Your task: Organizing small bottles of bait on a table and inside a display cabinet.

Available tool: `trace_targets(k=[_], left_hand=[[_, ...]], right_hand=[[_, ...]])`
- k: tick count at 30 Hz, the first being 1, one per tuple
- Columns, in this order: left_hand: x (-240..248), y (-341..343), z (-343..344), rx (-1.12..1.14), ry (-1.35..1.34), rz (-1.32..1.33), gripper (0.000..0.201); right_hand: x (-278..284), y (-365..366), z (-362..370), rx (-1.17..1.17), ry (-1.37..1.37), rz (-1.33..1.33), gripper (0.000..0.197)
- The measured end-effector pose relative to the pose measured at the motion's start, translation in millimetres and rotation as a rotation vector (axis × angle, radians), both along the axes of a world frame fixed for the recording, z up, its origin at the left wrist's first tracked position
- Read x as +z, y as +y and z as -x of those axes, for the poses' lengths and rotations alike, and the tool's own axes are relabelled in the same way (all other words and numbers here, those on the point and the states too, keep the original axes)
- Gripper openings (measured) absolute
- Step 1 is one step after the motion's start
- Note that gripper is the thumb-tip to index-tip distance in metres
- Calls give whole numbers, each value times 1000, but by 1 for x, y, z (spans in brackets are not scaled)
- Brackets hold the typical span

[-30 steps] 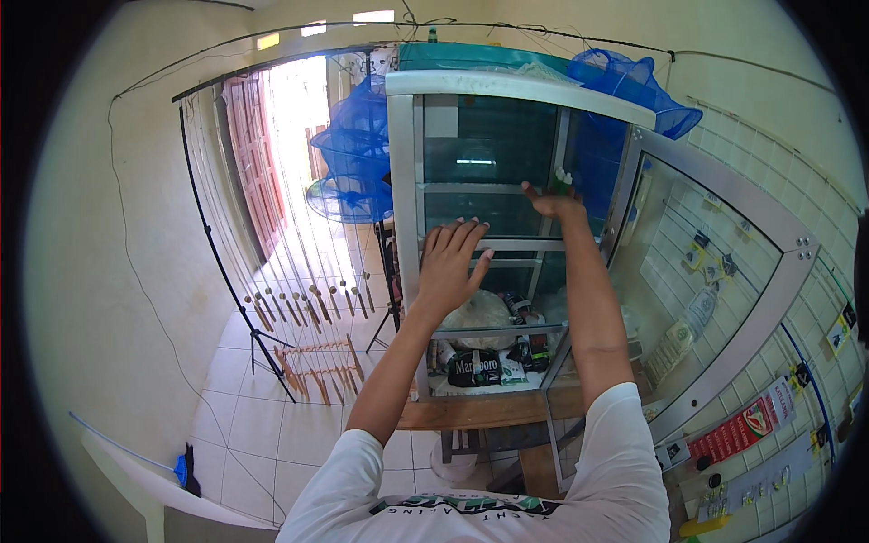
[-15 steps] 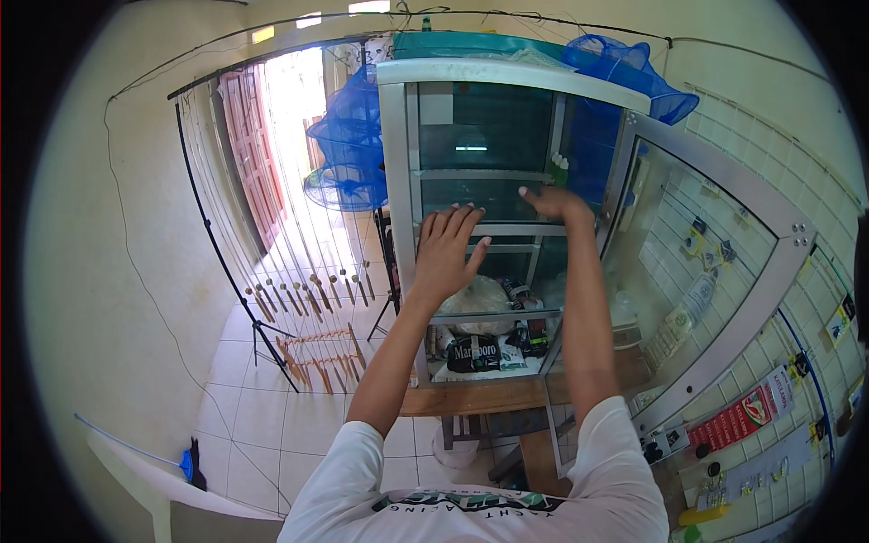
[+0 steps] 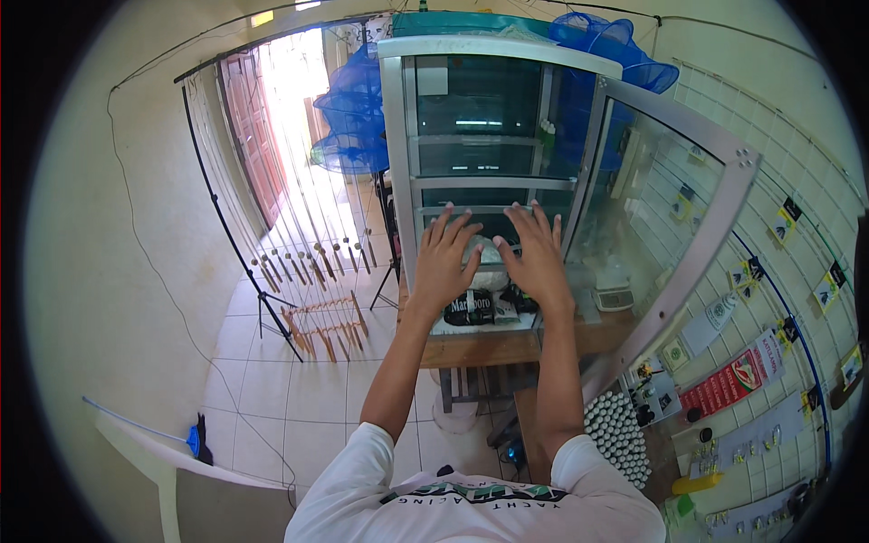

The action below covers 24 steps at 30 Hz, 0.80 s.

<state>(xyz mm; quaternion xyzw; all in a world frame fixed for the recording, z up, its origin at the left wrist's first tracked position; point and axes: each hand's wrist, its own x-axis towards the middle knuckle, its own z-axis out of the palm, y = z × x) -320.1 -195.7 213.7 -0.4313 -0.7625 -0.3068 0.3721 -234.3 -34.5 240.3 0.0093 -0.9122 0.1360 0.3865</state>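
Note:
A glass display cabinet (image 3: 498, 47) with a silver metal frame stands in front of me. Its glass door (image 3: 724, 204) hangs swung out to the right. My left hand (image 3: 442, 271) is raised before the cabinet's lower left part, fingers spread and holding nothing. Beside it, my right hand (image 3: 539, 267) is likewise open, palm forward, just below the cabinet's crossbar (image 3: 498, 184). Whether either hand touches the frame or glass I cannot tell. Between and behind them, a pale plastic bag (image 3: 489, 277) and a black packet (image 3: 469, 309) lie in the bottom, partly hidden by the hands.
Blue netting (image 3: 348, 127) hangs left of the cabinet. Beyond it, a black stand (image 3: 217, 204) carries lines with hanging weights. On the right, a wire grid wall (image 3: 769, 262) holds small packets. Many small bottles (image 3: 618, 434) stand low by my right arm. A wooden bench (image 3: 480, 349) supports the cabinet.
My right hand has come down and left, from higher by the door side to beside my left hand. The door has swung inward somewhat. The view has shifted slightly.

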Motion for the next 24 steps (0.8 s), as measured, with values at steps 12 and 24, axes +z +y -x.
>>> trace_targets(k=[12,24], left_hand=[[-21,-44,-158,9,21,-169,24],[-68,-72,-239,33,-106,-140,19]], right_hand=[[-50,-46,-140,104,228,91,9],[-91,-69,-224,61,286,95,13]])
